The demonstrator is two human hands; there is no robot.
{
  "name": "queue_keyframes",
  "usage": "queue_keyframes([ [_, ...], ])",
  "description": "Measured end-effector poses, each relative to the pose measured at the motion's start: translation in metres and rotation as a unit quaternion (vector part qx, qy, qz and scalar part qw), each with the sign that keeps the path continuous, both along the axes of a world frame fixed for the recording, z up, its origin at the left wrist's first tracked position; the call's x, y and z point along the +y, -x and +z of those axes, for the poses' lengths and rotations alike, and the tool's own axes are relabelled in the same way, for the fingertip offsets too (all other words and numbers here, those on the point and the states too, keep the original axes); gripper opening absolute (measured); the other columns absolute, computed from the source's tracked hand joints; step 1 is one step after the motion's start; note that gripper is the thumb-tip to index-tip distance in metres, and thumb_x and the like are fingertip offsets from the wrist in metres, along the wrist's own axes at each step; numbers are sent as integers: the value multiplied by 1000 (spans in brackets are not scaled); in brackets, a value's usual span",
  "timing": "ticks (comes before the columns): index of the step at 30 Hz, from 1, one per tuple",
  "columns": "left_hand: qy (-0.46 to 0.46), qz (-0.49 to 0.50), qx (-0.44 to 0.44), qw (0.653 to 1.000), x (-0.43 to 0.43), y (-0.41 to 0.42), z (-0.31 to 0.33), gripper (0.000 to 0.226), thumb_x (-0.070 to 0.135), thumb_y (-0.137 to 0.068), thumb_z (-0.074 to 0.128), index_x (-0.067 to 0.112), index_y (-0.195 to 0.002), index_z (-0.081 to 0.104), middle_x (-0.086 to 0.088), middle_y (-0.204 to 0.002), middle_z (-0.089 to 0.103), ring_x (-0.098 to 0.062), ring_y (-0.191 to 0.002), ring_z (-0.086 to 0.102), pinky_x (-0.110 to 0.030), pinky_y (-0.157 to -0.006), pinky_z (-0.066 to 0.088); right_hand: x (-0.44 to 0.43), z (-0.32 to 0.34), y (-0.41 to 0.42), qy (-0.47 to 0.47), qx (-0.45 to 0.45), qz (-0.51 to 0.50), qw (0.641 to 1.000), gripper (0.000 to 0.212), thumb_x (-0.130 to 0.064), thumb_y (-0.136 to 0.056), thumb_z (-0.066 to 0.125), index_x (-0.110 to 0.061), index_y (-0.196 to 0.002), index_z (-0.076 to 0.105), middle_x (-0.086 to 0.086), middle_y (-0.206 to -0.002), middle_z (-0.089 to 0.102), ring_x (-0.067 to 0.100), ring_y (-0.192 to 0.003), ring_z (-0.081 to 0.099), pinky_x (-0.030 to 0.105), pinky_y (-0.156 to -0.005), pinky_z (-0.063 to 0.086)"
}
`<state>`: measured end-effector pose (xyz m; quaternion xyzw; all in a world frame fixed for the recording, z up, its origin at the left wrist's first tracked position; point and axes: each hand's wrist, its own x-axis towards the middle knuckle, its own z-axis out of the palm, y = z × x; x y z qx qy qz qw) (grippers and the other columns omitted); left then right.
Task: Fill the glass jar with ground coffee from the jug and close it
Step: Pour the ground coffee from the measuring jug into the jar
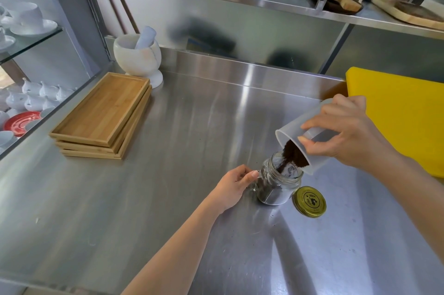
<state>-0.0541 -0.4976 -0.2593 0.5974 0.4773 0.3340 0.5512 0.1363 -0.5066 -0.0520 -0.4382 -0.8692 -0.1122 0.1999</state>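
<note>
A small glass jar (280,186) stands upright on the steel counter (168,186), partly filled with dark ground coffee. My left hand (234,186) grips its left side. Above and to the right, my right hand (348,136) holds a translucent plastic jug (292,132) tilted steeply down. Ground coffee (292,154) slides from the jug's mouth into the jar's opening. The jar's gold lid (310,201) lies flat on the counter just right of the jar.
A stack of wooden trays (103,114) sits at the left, with a white mortar and pestle (139,54) behind it. A yellow cutting board (403,117) lies at the right. White cups (26,18) fill the glass shelves at far left.
</note>
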Motion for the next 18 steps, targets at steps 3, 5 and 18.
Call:
queue_keyframes([
  [3,-4,0,-1,1000,-1,0,0,41,67,-74,49,26,-69,50,13,-60,43,-5,-54,37,-27,-60,32,0,1,1,-8,-4,2,1000,21,-28,-66,67,-7,-70,68,-7,-72,40,14,-78,34,29,-70,17],
  [5,-1,0,-6,1000,-1,0,0,38,65,-75,50,27,-68,49,13,-61,43,-6,-56,36,-29,-61,31,0,2,2,-8,-1,3,1000,20,-27,-66,68,-7,-69,67,-7,-71,40,10,-78,30,31,-69,18],
  [18,10,-8,-19,1000,1,-1,-2,45,67,-72,50,23,-72,52,4,-71,51,-11,-65,41,-30,-65,34,-1,4,2,-8,-20,1,1000,20,-28,-63,69,-8,-68,67,-4,-68,44,13,-76,32,28,-68,14],
])
